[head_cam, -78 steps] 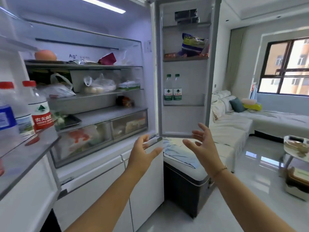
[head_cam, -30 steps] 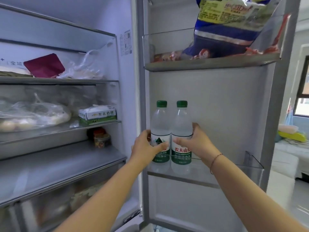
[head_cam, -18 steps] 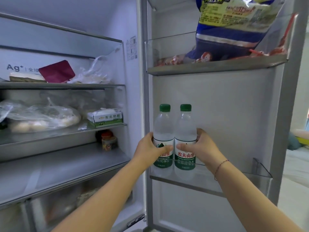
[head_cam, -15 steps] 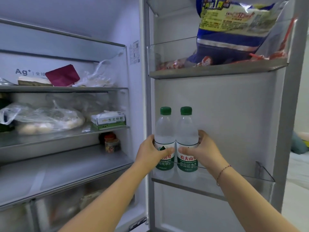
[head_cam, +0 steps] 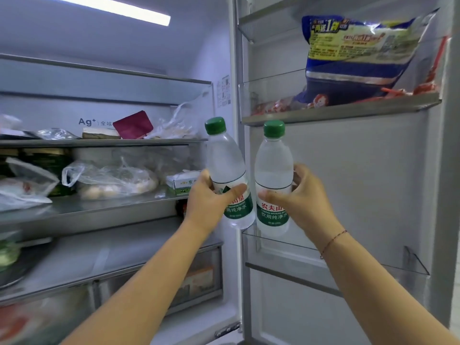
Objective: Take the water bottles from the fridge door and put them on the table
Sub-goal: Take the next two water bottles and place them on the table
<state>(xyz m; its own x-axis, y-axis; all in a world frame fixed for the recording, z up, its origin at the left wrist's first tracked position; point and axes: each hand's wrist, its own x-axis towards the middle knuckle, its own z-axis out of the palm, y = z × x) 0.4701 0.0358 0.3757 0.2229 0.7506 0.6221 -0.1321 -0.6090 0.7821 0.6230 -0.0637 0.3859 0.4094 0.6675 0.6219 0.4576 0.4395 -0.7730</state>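
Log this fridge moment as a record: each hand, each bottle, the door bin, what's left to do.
left hand: grips left water bottle at its label
right hand: grips right water bottle at its label
left water bottle: green cap, tilted left
right water bottle: green cap, nearly upright
door bin: clear, bottle bases about at its rim
upper door shelf: snack bag
remaining: carry both to the table, not in view

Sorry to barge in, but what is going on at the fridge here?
A person stands at the open fridge door with a green-capped water bottle in each hand. The left hand grips the left bottle, tilted and clear of the door bin; the right hand grips the right bottle, nearly upright, its base near the bin's rim. Neither is on a table yet.
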